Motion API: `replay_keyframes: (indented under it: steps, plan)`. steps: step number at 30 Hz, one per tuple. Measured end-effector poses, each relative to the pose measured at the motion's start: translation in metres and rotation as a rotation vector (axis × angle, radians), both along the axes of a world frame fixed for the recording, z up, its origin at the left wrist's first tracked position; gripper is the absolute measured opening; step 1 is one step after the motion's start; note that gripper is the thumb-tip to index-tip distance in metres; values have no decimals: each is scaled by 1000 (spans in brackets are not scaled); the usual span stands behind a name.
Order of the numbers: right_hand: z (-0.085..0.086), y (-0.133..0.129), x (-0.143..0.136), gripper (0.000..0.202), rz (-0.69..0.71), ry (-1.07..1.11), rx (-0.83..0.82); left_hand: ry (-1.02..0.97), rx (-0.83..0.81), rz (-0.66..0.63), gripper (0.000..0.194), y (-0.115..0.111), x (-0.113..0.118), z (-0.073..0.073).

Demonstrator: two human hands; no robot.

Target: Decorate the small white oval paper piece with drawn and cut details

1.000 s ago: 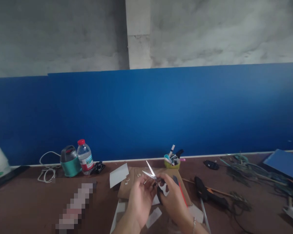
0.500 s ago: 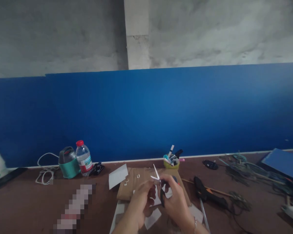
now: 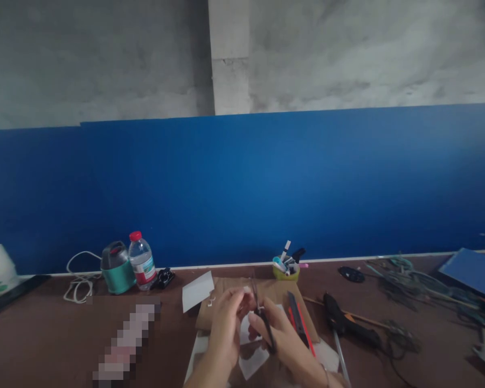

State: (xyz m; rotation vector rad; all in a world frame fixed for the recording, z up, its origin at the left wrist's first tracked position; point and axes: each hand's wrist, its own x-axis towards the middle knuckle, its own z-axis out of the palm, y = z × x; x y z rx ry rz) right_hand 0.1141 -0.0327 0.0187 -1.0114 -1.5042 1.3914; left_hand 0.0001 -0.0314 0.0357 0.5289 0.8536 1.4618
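My right hand (image 3: pixel 281 331) is closed on black-handled scissors (image 3: pixel 271 338), whose blades point up and away from me and look nearly together. Close beside the blades, my left hand (image 3: pixel 228 315) pinches a small white piece, probably paper, at its fingertips; the fingers partly hide it. Beneath both hands lies a brown cardboard sheet (image 3: pixel 222 285). A white paper scrap (image 3: pixel 254 364) rests under the hands. To the right of my right hand is a red and black utility knife (image 3: pixel 301 323). Another white paper sheet (image 3: pixel 198 291) lies at the cardboard's far left corner.
Behind the cardboard stands a yellow-green cup of pens (image 3: pixel 286 273). A black glue gun (image 3: pixel 351 326) and tangled wires (image 3: pixel 408 280) lie on the right. On the left are a water bottle (image 3: pixel 142 264), a teal and grey container (image 3: pixel 118 272) and a white cable (image 3: pixel 78 280).
The scissor blades were spread and are now nearly together. My left hand has risen toward the blades. My right hand has shifted lower, leaving the utility knife in plain sight.
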Motion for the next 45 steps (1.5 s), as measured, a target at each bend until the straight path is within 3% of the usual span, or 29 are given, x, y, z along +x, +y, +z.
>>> replay_keyframes:
  steps: [4,10,19,45]
  plan:
    - [0,-5,-4,48,51,-2,-18,17,-14,84,16,2,-2,-2]
    - [3,-4,-1,44,136,43,-11,3,-30,45,14,0,0,1]
    - [-2,1,2,41,55,-19,0,-14,20,24,12,0,-3,1]
    - [-5,4,2,40,33,-56,-43,-38,56,-7,13,1,-2,-7]
